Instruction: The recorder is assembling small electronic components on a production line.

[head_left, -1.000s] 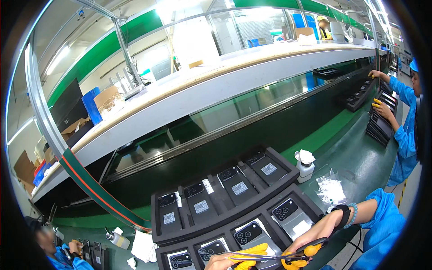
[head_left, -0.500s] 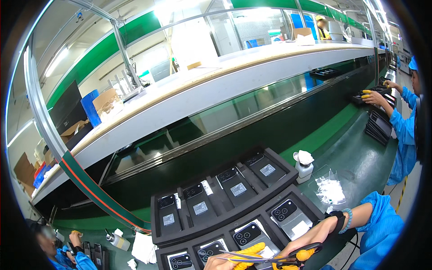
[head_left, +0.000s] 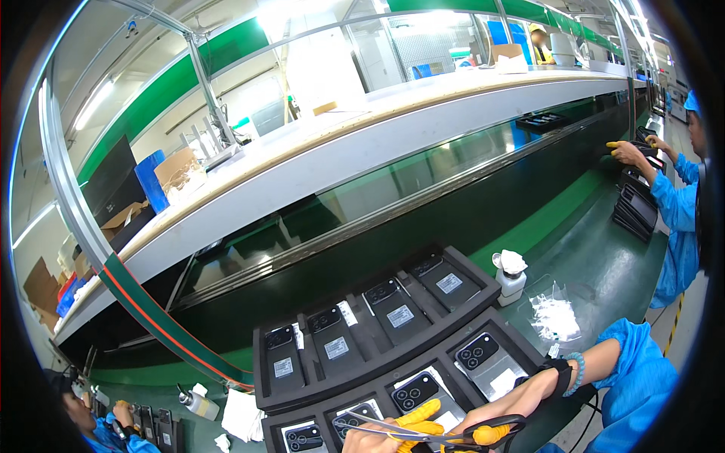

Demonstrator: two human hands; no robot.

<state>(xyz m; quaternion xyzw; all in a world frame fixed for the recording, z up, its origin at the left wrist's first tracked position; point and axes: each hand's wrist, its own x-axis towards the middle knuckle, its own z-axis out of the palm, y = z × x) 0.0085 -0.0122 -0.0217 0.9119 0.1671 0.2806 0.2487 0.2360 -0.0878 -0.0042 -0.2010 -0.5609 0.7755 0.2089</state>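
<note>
Green counter (head_left: 604, 264) stretches away rightward. Just by phones (head_left: 487, 368) in the near tray (head_left: 436, 355), scissors (head_left: 432, 437) stand parted; the right hand's (head_left: 491, 414) grip is closed around their handles, while I cannot tell whether the left hand's (head_left: 371, 439) grip pinches anything. Careful handling would keep them well clear of the lenses (head_left: 410, 392). Beyond sits the far tray (head_left: 483, 291).
</note>
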